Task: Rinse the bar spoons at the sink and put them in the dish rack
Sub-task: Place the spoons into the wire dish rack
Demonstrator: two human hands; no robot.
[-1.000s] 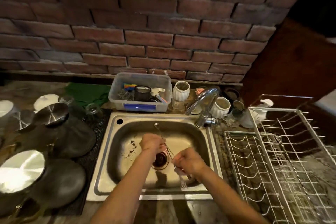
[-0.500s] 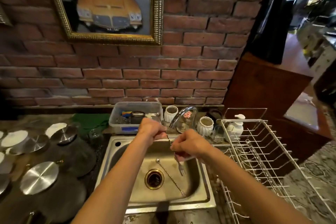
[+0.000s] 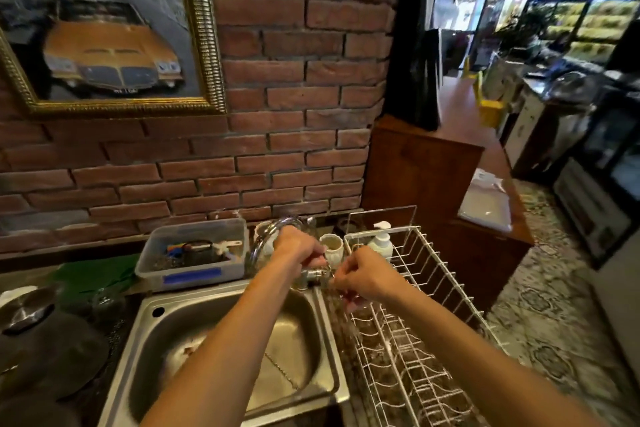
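Both hands rose from basin to tap, centre frame | left hand (image 3: pixel 300 248) clamped on tap handle (image 3: pixel 313 274), likely shutting water | right hand (image 3: pixel 364 277) pinched closed beside dish rack (image 3: pixel 429 291), contents blurred | one spoon (image 3: pixel 281 371) lies in sink (image 3: pixel 221 333)

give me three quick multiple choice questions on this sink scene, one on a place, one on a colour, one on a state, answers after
1. Where does the white wire dish rack stand relative to the stainless steel sink?
A. to its left
B. to its right
C. inside it

2. What colour is the tape strip on the clear plastic tub?
A. blue
B. red
C. yellow

3. How does the twisted metal bar spoon in the sink lie?
A. standing upright in a cup
B. hanging from the rack
C. flat on the basin floor

Answers: 1 B, the rack sits off the sink's right rim. 2 A, a blue strip runs along the tub's front. 3 C, its twisted shaft lies on the basin bottom, beside the left forearm.
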